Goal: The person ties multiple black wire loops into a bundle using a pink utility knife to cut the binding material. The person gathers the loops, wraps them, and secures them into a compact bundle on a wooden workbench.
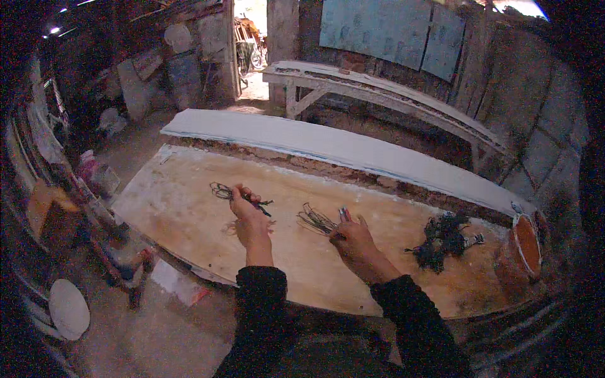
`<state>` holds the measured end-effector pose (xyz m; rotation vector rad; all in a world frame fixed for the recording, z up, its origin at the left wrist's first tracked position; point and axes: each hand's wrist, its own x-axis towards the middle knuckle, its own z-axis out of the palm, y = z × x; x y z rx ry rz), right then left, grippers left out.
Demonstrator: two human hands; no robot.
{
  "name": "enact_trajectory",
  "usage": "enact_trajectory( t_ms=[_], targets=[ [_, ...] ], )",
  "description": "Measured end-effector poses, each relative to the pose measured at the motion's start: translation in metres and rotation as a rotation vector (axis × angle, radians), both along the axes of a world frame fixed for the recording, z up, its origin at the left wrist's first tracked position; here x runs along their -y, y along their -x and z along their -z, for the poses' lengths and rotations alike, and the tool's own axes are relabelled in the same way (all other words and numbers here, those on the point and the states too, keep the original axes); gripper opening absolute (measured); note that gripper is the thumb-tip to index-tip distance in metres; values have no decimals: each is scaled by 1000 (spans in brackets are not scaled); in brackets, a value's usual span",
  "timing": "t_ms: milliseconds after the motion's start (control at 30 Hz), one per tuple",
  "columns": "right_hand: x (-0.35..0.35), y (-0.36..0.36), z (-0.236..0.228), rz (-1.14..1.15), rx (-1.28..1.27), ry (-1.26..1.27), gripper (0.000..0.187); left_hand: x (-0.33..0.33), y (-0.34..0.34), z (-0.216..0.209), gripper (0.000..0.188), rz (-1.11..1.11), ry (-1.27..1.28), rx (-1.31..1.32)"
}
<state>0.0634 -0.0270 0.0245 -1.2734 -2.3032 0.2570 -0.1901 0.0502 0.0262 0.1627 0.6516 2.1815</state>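
My left hand [249, 214] is closed round a small bundle of dark, looped wire or cord [220, 191], held just above the wooden tabletop [183, 183]. Loops stick out on its left and loose ends on its right. To the right, my right hand [359, 246] grips a second looped bundle [315, 220] of the same thin, dark strands. A small, shiny piece [343, 214] shows by its fingers; its kind is unclear. Farther right lies a black tangled heap [438, 242] of similar-looking strands, apart from both hands.
Along the table's far edge runs a long white board [328, 145]. An orange-brown round container [527, 242] stands tilted at the right end. Behind is a long wooden bench [391, 94], with a bright doorway [252, 57]. A pale round disc [69, 309] is at lower left.
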Motion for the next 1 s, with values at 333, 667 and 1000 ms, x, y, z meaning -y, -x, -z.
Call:
enact_trajectory(
  t_ms=[333,667,1000],
  targets=[
    [11,-25,-5,231,-1097,672,4,-32,-81,-10,24,705,-119,-235],
    [9,-19,-12,252,-1110,304,9,48,-132,-31,34,927,101,-409],
    [8,-19,1,161,-804,101,11,28,-123,-10,19,1011,43,-312]
  ],
)
